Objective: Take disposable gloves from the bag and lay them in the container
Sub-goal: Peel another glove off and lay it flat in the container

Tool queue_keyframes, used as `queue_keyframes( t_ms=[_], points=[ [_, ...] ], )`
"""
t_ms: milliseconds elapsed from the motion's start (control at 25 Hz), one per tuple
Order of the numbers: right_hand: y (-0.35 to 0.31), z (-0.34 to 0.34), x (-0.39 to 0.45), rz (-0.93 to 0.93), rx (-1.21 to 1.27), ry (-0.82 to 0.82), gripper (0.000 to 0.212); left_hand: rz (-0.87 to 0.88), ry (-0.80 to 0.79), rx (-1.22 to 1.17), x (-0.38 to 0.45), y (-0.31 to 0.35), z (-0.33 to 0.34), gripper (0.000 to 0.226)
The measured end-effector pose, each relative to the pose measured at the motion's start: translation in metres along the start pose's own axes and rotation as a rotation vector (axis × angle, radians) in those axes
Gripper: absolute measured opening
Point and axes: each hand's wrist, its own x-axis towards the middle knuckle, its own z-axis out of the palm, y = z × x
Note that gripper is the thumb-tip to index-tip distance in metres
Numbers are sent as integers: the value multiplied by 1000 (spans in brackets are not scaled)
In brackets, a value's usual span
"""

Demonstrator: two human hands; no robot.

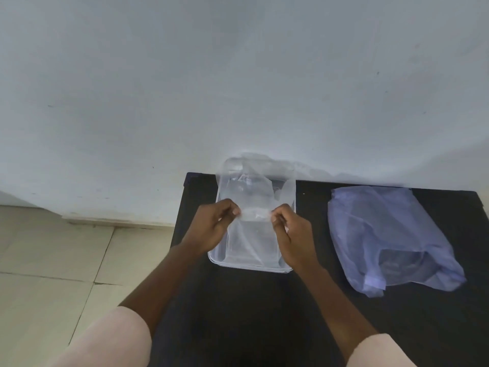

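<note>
A thin clear disposable glove (248, 192) is stretched over a clear rectangular plastic container (248, 267) on the black table. My left hand (211, 226) pinches the glove's near edge on the left, and my right hand (293, 234) pinches it on the right. The glove's fingers point away from me, past the container's far rim toward the wall. More clear film lies inside the container; how many pieces I cannot tell. A crumpled bluish translucent plastic bag (389, 234) lies to the right of the container, apart from both hands.
The black table (264, 313) stands against a pale wall (238, 88). Its left edge runs just left of the container, with beige floor tiles (66, 260) beyond. My pale sleeves (111, 340) fill the lower corners.
</note>
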Motion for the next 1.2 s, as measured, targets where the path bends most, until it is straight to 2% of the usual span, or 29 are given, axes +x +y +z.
queue_keyframes(
  t_ms=[200, 360, 480, 680, 840, 1040, 1120, 1200],
  points=[
    [4, 6, -4, -52, -293, -130, 13, 100, -143, 349, 2, -6, 10, 26],
    [1, 5, -8, -122, -457, -234, 15, 168, -203, 406, -1, -10, 11, 24],
    [-2, 2, -8, -172, -548, -306, 11, 196, -306, 488, -1, -10, 11, 25],
    [-10, -6, -1, -139, -660, -571, 22, 255, -514, 655, 2, -14, 6, 35],
    [-16, -8, 5, -116, -771, -809, 34, 264, -663, 797, 2, -17, 6, 49],
    [-18, -13, 10, -106, -884, -1056, 28, 189, -766, 862, 2, -12, 10, 65],
    [-20, -14, 12, -109, -905, -1096, 28, 162, -786, 869, 3, -10, 10, 65],
    [-22, -15, 14, -136, -908, -1058, 27, 145, -788, 850, 4, -8, 11, 64]
  ],
)
